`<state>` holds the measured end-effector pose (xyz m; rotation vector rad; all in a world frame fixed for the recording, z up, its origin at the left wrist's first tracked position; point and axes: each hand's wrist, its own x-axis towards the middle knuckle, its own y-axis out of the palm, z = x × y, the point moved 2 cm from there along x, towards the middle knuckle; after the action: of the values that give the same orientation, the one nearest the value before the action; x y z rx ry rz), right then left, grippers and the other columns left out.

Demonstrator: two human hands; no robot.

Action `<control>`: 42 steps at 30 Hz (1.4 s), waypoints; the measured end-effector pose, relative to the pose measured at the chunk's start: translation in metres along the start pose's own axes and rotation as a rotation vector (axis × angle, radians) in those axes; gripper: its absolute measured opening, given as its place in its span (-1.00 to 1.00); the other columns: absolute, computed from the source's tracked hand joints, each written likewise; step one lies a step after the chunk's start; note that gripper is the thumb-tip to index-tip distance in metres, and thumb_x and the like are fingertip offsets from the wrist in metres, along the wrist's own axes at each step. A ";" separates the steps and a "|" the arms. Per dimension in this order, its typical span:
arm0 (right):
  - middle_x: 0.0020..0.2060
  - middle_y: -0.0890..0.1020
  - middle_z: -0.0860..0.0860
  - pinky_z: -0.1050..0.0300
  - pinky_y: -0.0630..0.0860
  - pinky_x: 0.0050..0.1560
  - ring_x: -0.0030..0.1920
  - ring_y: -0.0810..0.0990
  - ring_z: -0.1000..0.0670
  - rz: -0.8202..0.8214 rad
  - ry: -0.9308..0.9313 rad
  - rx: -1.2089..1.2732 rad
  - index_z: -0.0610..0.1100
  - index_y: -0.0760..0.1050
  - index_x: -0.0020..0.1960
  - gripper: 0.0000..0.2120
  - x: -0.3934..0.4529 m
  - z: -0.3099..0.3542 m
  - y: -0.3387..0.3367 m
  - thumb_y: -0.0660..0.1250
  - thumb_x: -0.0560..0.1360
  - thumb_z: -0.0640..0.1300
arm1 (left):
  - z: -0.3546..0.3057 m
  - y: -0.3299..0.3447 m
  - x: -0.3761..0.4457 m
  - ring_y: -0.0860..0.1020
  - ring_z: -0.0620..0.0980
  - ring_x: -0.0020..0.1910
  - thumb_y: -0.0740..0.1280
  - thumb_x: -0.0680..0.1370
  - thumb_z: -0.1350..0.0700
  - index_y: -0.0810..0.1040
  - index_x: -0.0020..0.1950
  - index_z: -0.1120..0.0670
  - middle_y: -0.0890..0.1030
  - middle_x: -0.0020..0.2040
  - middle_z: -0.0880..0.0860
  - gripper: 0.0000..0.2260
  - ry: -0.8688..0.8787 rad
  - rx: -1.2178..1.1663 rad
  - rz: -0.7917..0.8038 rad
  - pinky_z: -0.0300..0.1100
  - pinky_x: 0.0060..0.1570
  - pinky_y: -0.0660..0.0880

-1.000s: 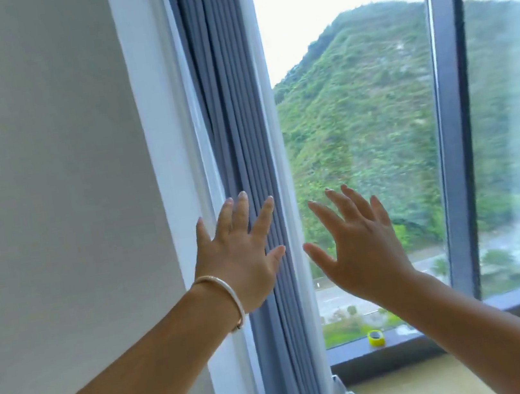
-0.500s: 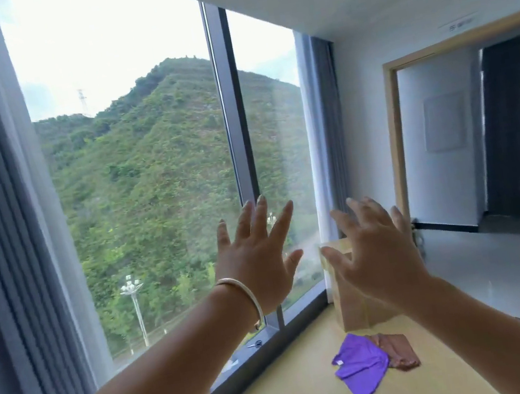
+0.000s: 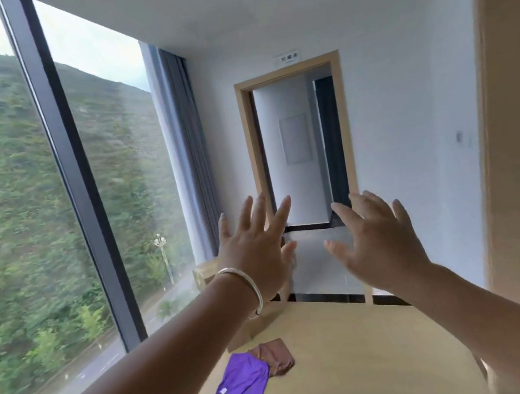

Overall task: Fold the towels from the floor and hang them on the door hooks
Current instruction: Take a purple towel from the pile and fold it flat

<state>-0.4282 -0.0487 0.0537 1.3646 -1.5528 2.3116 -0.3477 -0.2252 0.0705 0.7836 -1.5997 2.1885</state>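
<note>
Purple towel (image 3: 243, 386) and brown towel (image 3: 274, 356) are seen crumpled, touching, on the floor (image 3: 361, 367) beside the window (image 3: 82, 189). Left hand (image 3: 257, 254) and right hand (image 3: 377, 246) are raised, spread, empty. Cloth is judged light and limp; corners should be pinched.

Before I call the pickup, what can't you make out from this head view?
- Door hooks: none in view; the door frame at the right runs off the edge.
- Brown towel: partly under the purple towel, so its full shape is unclear.
- Wooden box by the window: mostly hidden behind the left hand and forearm.
- Floor near the feet: cut off by the bottom edge.
- Right hand: blocks part of the doorway.
</note>
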 end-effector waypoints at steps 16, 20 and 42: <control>0.54 0.10 -0.05 -0.22 -0.07 0.50 0.54 -0.03 -0.06 0.149 0.180 -0.226 0.06 0.02 0.54 -0.37 0.074 -0.167 0.093 0.04 0.56 0.28 | -0.065 0.166 0.180 -0.11 0.14 0.55 -0.06 0.59 -0.28 -0.27 0.52 -0.16 -0.12 0.58 0.06 -0.40 0.172 -0.069 0.006 0.27 0.43 -0.05; 0.55 0.09 -0.04 -0.22 -0.06 0.50 0.54 -0.04 -0.05 0.152 0.217 -0.269 0.07 0.00 0.55 -0.36 0.122 -0.190 0.132 0.03 0.56 0.29 | -0.058 0.219 0.236 -0.10 0.15 0.55 -0.08 0.57 -0.31 -0.27 0.53 -0.16 -0.12 0.58 0.07 -0.39 0.166 -0.099 -0.003 0.27 0.44 -0.04; 0.55 0.06 -0.04 -0.20 -0.09 0.50 0.54 -0.05 -0.04 0.113 0.244 -0.293 0.08 -0.03 0.55 -0.35 0.397 -0.380 0.343 0.00 0.55 0.32 | -0.089 0.442 0.549 -0.14 0.11 0.55 -0.09 0.55 -0.35 -0.29 0.53 -0.15 -0.16 0.58 0.05 -0.35 0.197 -0.113 0.016 0.24 0.44 -0.10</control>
<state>-1.0746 -0.0918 0.0302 0.9143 -1.8343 2.1025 -1.0515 -0.3186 0.0390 0.5072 -1.6179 2.0914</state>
